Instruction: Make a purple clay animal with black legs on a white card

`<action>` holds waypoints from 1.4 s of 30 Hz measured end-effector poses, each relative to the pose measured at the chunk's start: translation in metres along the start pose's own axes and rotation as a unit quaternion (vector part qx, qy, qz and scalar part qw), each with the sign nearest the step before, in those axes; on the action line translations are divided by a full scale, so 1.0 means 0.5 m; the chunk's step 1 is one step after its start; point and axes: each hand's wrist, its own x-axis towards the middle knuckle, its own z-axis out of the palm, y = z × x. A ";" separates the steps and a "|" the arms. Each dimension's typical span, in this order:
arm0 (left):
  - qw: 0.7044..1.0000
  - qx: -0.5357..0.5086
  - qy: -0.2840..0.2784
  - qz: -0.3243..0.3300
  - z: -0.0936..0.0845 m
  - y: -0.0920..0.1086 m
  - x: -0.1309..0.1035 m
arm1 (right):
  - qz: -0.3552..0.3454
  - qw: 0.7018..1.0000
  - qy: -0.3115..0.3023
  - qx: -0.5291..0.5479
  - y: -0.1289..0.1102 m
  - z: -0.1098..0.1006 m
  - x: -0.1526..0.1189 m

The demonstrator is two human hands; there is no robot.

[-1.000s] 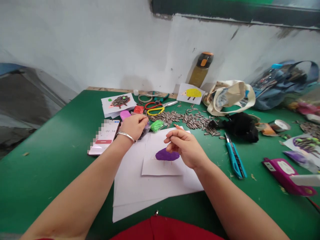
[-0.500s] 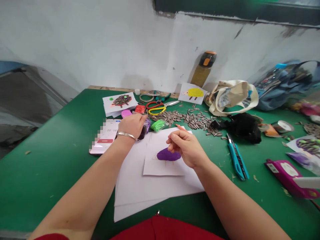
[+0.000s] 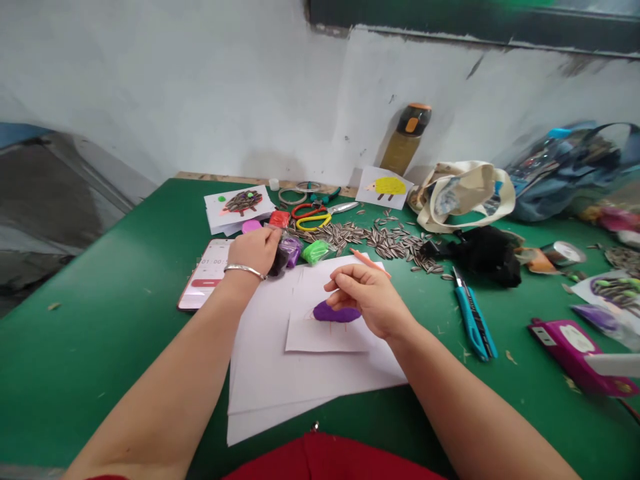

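My left hand [image 3: 254,247], with a silver bangle at the wrist, is curled at the packets of clay. Its fingertips are mostly hidden, so what they grip cannot be made out. Beside it lie a purple clay packet [image 3: 291,251], a dark clay packet [image 3: 277,264] and a red one [image 3: 279,219]. My right hand [image 3: 369,297] hovers with thumb and fingers drawn together above a small card [image 3: 310,339]. Anything in that pinch is too small to name. On the card is a purple clay animal body [image 3: 330,312] with drawn legs. Behind the hand lies an orange pencil-like stick [image 3: 369,262].
Larger white sheets [image 3: 280,393] lie under the card. Sunflower seeds [image 3: 395,239], scissors [image 3: 313,219] and green clay [image 3: 315,252] are behind. A phone [image 3: 204,283] lies left; a utility knife [image 3: 474,317] and magenta case [image 3: 575,353] lie right. A bottle [image 3: 404,143] leans against the wall.
My left hand has shifted slightly left, uncovering more of the purple packet. My right hand has moved a little left, its fingers still drawn together. The phone's timer display has changed.
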 end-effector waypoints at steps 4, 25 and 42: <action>1.000 -0.017 -0.006 -0.023 -0.005 -0.003 0.001 | -0.013 1.000 0.000 -0.021 0.001 -0.001 0.000; 0.921 -0.380 -0.078 -0.043 0.001 -0.014 -0.036 | -0.035 0.993 0.003 -0.112 -0.006 0.016 0.004; 0.891 -0.432 -0.139 0.000 -0.031 0.029 -0.098 | -0.113 0.932 0.025 -0.345 0.022 0.061 0.037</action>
